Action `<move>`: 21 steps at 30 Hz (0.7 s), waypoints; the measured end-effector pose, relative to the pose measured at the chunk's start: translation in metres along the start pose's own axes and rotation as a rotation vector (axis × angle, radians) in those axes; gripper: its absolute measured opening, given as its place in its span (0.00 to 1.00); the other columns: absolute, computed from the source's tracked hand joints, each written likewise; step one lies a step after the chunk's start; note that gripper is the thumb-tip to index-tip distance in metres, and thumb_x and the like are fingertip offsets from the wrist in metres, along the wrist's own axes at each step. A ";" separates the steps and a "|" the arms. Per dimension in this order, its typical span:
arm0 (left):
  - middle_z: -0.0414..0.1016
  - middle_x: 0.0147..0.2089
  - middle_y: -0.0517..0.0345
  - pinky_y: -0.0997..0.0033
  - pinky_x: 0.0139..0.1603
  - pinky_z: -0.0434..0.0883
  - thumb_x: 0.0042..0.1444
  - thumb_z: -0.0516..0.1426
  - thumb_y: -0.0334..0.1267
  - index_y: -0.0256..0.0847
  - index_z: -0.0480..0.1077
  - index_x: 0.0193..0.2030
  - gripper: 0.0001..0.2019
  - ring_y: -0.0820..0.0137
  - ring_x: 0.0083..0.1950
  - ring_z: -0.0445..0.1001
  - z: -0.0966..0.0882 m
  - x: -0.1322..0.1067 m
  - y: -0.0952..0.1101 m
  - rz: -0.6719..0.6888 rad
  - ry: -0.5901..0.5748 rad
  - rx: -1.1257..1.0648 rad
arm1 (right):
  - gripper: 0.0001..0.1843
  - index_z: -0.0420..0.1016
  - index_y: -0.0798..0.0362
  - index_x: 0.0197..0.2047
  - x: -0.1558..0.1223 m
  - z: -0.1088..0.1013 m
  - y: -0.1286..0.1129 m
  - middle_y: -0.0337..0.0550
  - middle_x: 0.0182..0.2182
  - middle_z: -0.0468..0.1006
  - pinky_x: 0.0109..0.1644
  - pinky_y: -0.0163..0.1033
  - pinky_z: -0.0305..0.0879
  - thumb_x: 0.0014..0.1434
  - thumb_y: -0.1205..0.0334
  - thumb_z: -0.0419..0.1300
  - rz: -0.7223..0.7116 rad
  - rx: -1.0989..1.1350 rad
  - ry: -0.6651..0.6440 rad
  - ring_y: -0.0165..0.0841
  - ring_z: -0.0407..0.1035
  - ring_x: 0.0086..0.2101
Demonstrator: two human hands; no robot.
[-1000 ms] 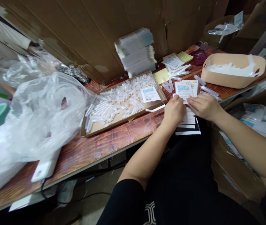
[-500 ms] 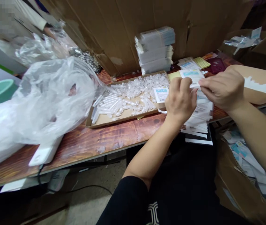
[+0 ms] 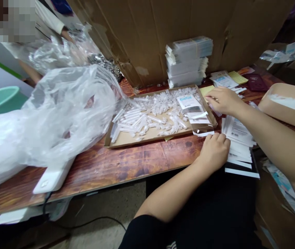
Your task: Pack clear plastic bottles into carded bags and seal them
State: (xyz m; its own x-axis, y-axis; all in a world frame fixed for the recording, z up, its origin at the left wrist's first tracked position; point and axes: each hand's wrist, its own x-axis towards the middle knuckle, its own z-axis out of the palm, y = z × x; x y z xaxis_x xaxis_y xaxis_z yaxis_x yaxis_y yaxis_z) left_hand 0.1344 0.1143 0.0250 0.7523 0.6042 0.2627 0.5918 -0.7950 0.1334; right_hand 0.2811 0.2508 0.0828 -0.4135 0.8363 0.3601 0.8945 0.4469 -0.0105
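My left hand (image 3: 215, 150) is closed, its curled fingertips at the lower edge of a clear printed packet (image 3: 188, 101) that lies over the tray's right end. What those fingers hold, if anything, is hidden. Just right of that hand, a fanned stack of packets (image 3: 238, 133) with white strips hangs over the table edge. My right hand (image 3: 224, 100) is closed in a pinch by the tray's right rim, beside a yellow sheet (image 3: 206, 90); I cannot make out what is between its fingers. Many small clear plastic tubes (image 3: 137, 119) lie in the shallow cardboard tray (image 3: 126, 142).
Bundled cards (image 3: 189, 62) are stacked behind the tray, against a large cardboard box (image 3: 147, 31). A tan container (image 3: 279, 110) and a dark red phone (image 3: 257, 83) are at right. Plastic bags (image 3: 66, 114) cover the left, partly over a white device (image 3: 54, 176). Another person's arm (image 3: 65, 33) is behind.
Both hands were together on a packet above the stack; now they are apart, the left lower and the right by the yellow sheet. A longer packet now lies over the tray's right end.
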 end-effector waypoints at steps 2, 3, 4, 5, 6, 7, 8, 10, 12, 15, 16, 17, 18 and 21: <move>0.76 0.46 0.46 0.60 0.46 0.63 0.71 0.50 0.31 0.36 0.73 0.44 0.10 0.59 0.50 0.71 0.000 -0.001 -0.001 0.022 0.009 -0.009 | 0.17 0.81 0.53 0.48 -0.019 0.006 0.008 0.55 0.44 0.84 0.47 0.49 0.68 0.65 0.59 0.53 0.138 -0.054 0.002 0.48 0.75 0.45; 0.76 0.47 0.46 0.60 0.46 0.63 0.72 0.49 0.31 0.36 0.73 0.45 0.11 0.60 0.50 0.71 -0.001 -0.001 -0.001 0.042 0.009 -0.014 | 0.16 0.80 0.54 0.48 -0.028 0.011 0.011 0.56 0.42 0.84 0.43 0.48 0.68 0.62 0.60 0.55 0.185 -0.081 -0.018 0.49 0.75 0.43; 0.76 0.48 0.46 0.61 0.46 0.62 0.72 0.48 0.32 0.36 0.72 0.45 0.12 0.60 0.51 0.71 -0.002 -0.001 0.000 0.066 0.004 -0.021 | 0.17 0.79 0.54 0.49 -0.036 0.017 0.012 0.56 0.41 0.84 0.41 0.48 0.67 0.60 0.60 0.57 0.212 -0.099 -0.043 0.49 0.75 0.41; 0.75 0.49 0.46 0.61 0.46 0.62 0.73 0.47 0.32 0.36 0.72 0.46 0.12 0.60 0.52 0.71 -0.003 -0.001 0.000 0.090 -0.005 -0.030 | 0.18 0.78 0.55 0.50 -0.042 0.022 0.012 0.57 0.41 0.84 0.38 0.47 0.66 0.59 0.62 0.57 0.223 -0.109 -0.068 0.48 0.75 0.39; 0.75 0.49 0.46 0.61 0.46 0.62 0.73 0.46 0.32 0.35 0.72 0.47 0.13 0.60 0.52 0.71 -0.004 0.000 0.001 0.111 -0.018 -0.042 | 0.18 0.78 0.56 0.50 -0.046 0.027 0.012 0.57 0.41 0.83 0.37 0.46 0.65 0.58 0.63 0.57 0.224 -0.110 -0.079 0.47 0.75 0.38; 0.75 0.49 0.46 0.61 0.46 0.62 0.73 0.46 0.31 0.35 0.72 0.47 0.13 0.60 0.52 0.71 -0.005 0.000 0.001 0.124 -0.033 -0.056 | 0.17 0.78 0.56 0.49 -0.047 0.030 0.012 0.57 0.41 0.83 0.37 0.46 0.65 0.57 0.63 0.57 0.223 -0.103 -0.062 0.47 0.74 0.38; 0.75 0.49 0.46 0.61 0.46 0.62 0.73 0.45 0.31 0.35 0.72 0.47 0.14 0.60 0.52 0.71 -0.005 0.001 0.002 0.128 -0.045 -0.071 | 0.15 0.78 0.55 0.47 -0.046 0.030 0.012 0.57 0.41 0.83 0.37 0.46 0.65 0.56 0.64 0.57 0.226 -0.093 -0.024 0.46 0.74 0.37; 0.75 0.49 0.46 0.61 0.46 0.62 0.73 0.45 0.30 0.34 0.72 0.48 0.14 0.60 0.52 0.71 -0.005 0.001 0.002 0.119 -0.049 -0.098 | 0.12 0.78 0.54 0.43 -0.036 0.022 0.012 0.59 0.40 0.82 0.39 0.46 0.66 0.56 0.64 0.58 0.248 -0.074 0.095 0.46 0.73 0.38; 0.75 0.48 0.45 0.60 0.44 0.63 0.72 0.45 0.30 0.34 0.72 0.47 0.14 0.59 0.52 0.72 -0.004 0.001 0.002 0.114 -0.026 -0.114 | 0.11 0.78 0.56 0.42 -0.017 0.004 0.005 0.62 0.40 0.81 0.42 0.46 0.66 0.60 0.62 0.58 0.258 -0.041 0.234 0.45 0.73 0.39; 0.75 0.47 0.43 0.61 0.41 0.64 0.71 0.46 0.29 0.33 0.73 0.46 0.14 0.58 0.51 0.72 -0.001 -0.001 0.003 0.111 0.023 -0.137 | 0.18 0.77 0.57 0.46 0.017 -0.029 -0.031 0.62 0.43 0.80 0.46 0.46 0.66 0.69 0.52 0.55 0.172 0.032 0.305 0.44 0.73 0.42; 0.76 0.47 0.43 0.60 0.40 0.65 0.70 0.47 0.30 0.33 0.74 0.46 0.14 0.58 0.50 0.73 0.001 -0.001 0.003 0.108 0.038 -0.148 | 0.20 0.76 0.57 0.48 0.027 -0.037 -0.049 0.60 0.44 0.79 0.48 0.47 0.66 0.71 0.49 0.53 0.103 0.044 0.269 0.44 0.73 0.43; 0.76 0.46 0.43 0.60 0.40 0.66 0.70 0.47 0.30 0.33 0.74 0.46 0.14 0.57 0.50 0.73 0.003 -0.002 0.003 0.106 0.051 -0.158 | 0.21 0.75 0.57 0.50 0.036 -0.043 -0.068 0.59 0.44 0.79 0.48 0.47 0.66 0.72 0.48 0.52 0.000 0.041 0.192 0.44 0.72 0.43; 0.77 0.46 0.42 0.60 0.40 0.68 0.70 0.48 0.31 0.32 0.75 0.46 0.14 0.57 0.50 0.74 0.006 -0.003 0.003 0.105 0.063 -0.165 | 0.20 0.75 0.57 0.51 0.042 -0.045 -0.087 0.57 0.43 0.79 0.47 0.47 0.66 0.73 0.49 0.51 -0.116 0.012 0.103 0.43 0.72 0.43; 0.78 0.54 0.40 0.56 0.45 0.74 0.70 0.47 0.32 0.35 0.76 0.51 0.16 0.53 0.56 0.75 0.013 -0.002 0.004 0.078 0.112 -0.159 | 0.14 0.77 0.53 0.49 0.046 -0.038 -0.131 0.52 0.40 0.80 0.45 0.46 0.62 0.71 0.63 0.50 -0.480 -0.183 -0.145 0.42 0.71 0.41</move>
State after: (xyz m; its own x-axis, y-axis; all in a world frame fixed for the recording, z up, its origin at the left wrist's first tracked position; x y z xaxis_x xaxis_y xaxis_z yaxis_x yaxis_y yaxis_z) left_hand 0.1390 0.1111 0.0123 0.7516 0.5378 0.3819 0.4733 -0.8430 0.2556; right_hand 0.1516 0.2183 0.1365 -0.7915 0.5920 0.1520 0.6082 0.7384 0.2911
